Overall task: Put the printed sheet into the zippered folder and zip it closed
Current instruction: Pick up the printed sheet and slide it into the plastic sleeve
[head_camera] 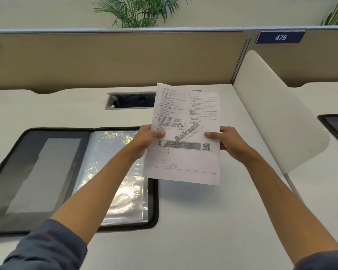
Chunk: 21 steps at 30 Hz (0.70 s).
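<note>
Head view. The printed sheet (185, 133) is held up above the white desk (203, 221), off the surface, nearly upright and tilted slightly. It is thin white paper, rectangular, covered in two columns of small text, with a grey diagonal watermark, a dark banner and a QR code across the lower half.

The left hand (147, 137) is pinched on the sheet's left edge, thumb laid on the printed face, fingers hidden behind. The right hand (225, 140) is pinched on the right edge in the same way. Dark grey sleeves are seen pushed up on both forearms.

The zippered folder (47, 172) is laid open flat on the desk, below and left of the sheet. Its border is black with rounded corners; a matt grey panel is set in the left half, and glossy, wrinkled clear plastic sleeves (113, 172) are seen in the right half, partly crossed by the left forearm.

Behind, a rectangular cable hatch (129, 101) is cut into the desk, partly covered by the sheet. A beige fabric partition (115, 61) and a curved white divider (277, 114) are noted.
</note>
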{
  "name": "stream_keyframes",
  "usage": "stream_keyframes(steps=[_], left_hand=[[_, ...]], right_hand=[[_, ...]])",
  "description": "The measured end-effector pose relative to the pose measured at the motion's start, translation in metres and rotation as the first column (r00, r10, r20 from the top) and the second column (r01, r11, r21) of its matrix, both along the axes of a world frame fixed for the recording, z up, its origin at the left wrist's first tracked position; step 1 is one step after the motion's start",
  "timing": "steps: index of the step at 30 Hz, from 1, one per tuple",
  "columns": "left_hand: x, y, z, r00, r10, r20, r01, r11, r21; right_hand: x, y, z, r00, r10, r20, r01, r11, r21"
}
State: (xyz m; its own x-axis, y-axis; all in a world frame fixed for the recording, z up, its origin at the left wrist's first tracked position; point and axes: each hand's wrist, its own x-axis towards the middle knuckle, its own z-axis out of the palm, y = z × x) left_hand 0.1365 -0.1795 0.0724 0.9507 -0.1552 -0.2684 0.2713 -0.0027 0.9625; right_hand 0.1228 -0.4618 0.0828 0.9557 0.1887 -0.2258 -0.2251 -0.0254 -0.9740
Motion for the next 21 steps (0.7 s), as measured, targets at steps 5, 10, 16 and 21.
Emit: stream_keyframes(steps=[5,10,16,21], left_hand=[[0.003,0.029,-0.009,0.998,-0.012,-0.067,0.013,1.0,0.02],[0.005,0.056,-0.018,0.994,0.025,-0.109,-0.023,0.999,0.023],[0.02,0.098,-0.033,0.972,0.23,-0.041,-0.204,0.923,0.326],[0.037,0.155,-0.072,0.97,0.016,0.244,-0.235,0.334,0.913]], right_hand=[[0.019,0.025,-0.001,0.982,0.161,-0.095,-0.162,0.987,0.004],[0.035,0.052,-0.008,0.978,0.19,-0.083,-0.194,0.98,-0.039],[0.048,0.063,-0.017,0.986,0.155,-0.064,-0.156,0.987,-0.025],[0.06,0.063,-0.022,0.998,0.044,-0.053,-0.045,0.998,-0.034]])
